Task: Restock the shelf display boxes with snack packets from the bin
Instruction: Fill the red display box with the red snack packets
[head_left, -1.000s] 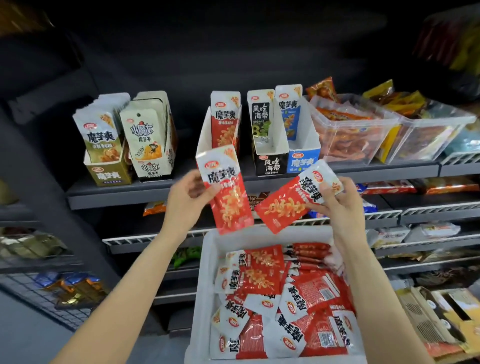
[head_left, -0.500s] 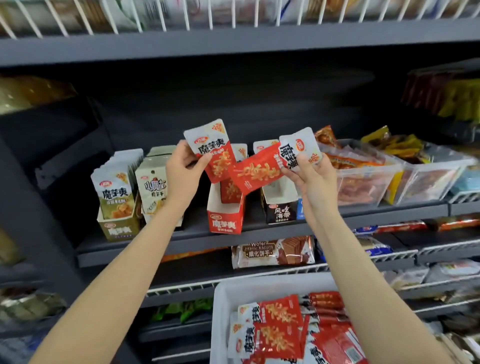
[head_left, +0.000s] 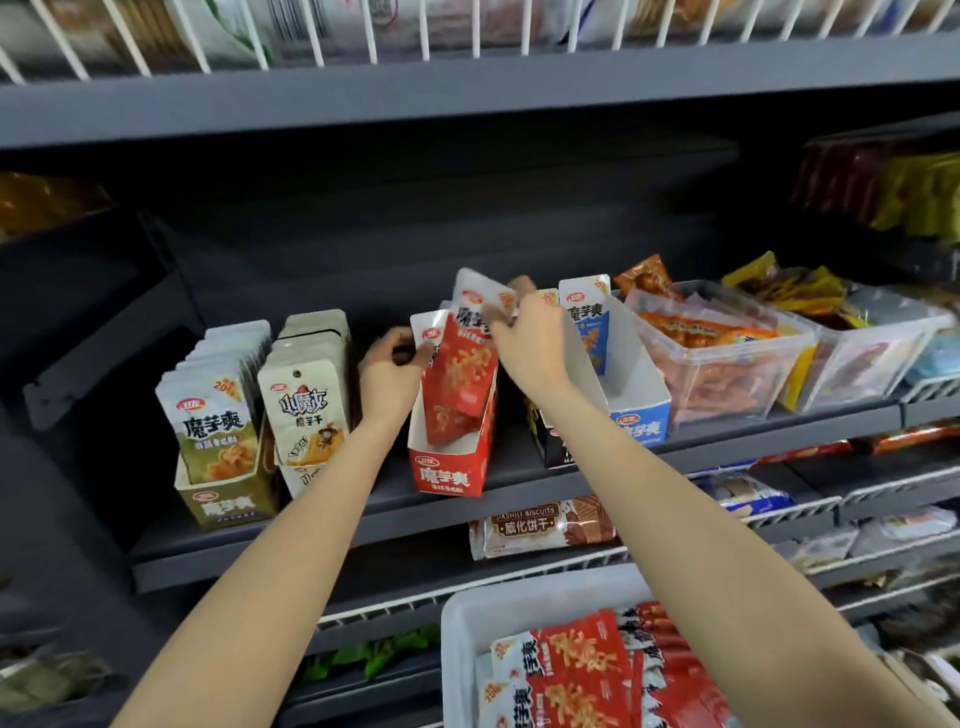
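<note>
A red display box (head_left: 451, 473) stands on the dark shelf (head_left: 519, 488). Two red-and-white snack packets (head_left: 460, 374) sit upright inside it. My left hand (head_left: 389, 374) pinches the top left corner of the front packet. My right hand (head_left: 530, 348) grips the top of the packet behind it. The white bin (head_left: 462, 618) at the lower right holds several more red packets (head_left: 582, 670).
Green (head_left: 223, 499) and white (head_left: 306, 415) display boxes stand full to the left. A black box and a blue box (head_left: 639, 421) stand to the right, then clear tubs (head_left: 722, 358) of snacks. A wire shelf hangs overhead. Biscuit packs (head_left: 540, 527) lie on the lower shelf.
Both hands have gone from holding the packets up in front of the shelf to lowering them into the red box. The view has tilted upward.
</note>
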